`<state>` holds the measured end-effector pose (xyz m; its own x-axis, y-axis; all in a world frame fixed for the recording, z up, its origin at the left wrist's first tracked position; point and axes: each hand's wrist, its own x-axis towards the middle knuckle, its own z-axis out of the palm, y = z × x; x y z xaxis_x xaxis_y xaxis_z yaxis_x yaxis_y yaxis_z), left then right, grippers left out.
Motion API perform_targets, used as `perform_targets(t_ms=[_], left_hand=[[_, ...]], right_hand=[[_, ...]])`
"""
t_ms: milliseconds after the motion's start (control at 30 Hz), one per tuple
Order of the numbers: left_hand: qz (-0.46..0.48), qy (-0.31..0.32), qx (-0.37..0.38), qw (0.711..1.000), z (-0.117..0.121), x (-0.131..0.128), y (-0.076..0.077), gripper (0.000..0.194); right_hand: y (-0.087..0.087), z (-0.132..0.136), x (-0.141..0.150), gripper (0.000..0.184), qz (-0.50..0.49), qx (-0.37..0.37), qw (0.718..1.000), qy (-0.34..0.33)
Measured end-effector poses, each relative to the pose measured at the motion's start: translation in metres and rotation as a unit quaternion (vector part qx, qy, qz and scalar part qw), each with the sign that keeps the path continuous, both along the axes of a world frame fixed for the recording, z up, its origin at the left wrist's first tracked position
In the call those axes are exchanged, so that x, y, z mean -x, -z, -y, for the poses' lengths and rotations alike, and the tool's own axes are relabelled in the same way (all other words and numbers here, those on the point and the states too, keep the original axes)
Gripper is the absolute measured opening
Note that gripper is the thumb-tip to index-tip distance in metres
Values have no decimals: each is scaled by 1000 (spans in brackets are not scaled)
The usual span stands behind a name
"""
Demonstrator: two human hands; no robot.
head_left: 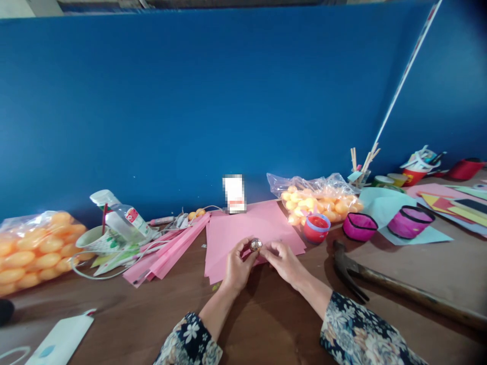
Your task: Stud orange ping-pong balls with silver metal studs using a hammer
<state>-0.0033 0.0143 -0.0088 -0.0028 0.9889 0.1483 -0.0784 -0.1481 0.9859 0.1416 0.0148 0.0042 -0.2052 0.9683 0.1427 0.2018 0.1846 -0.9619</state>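
A small shiny, round, silvery-gold piece (256, 244) is held up between both hands, over the near part of a stack of pink paper (262, 218). My left hand (239, 263) pinches it from the left with thumb and forefinger. From the right, my right hand (283, 258) has its fingertips closed together at the piece's lower right edge; whether they grip the piece itself or something tiny on it is too small to make out. Its exact kind does not show.
A claw hammer (403, 286) lies at right. Behind it stand magenta fabric cups (360, 226) and a red-filled tub (316, 228). Bags of orange balls (41, 248) flank the paper. Folded pink strips (173, 248), a plastic bottle (124, 218) and a white pouch (61, 337) lie left.
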Motion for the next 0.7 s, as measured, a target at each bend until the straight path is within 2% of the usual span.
perform_targets(t_ms=[233, 700], left_hand=[[-3, 4, -8, 1000, 2, -2, -6, 38], [-18, -7, -10, 1000, 1, 0, -3, 39]], right_hand=[[0, 0, 0, 28, 2, 6, 1000, 2], [-1, 0, -1, 28, -1, 8, 1000, 0]])
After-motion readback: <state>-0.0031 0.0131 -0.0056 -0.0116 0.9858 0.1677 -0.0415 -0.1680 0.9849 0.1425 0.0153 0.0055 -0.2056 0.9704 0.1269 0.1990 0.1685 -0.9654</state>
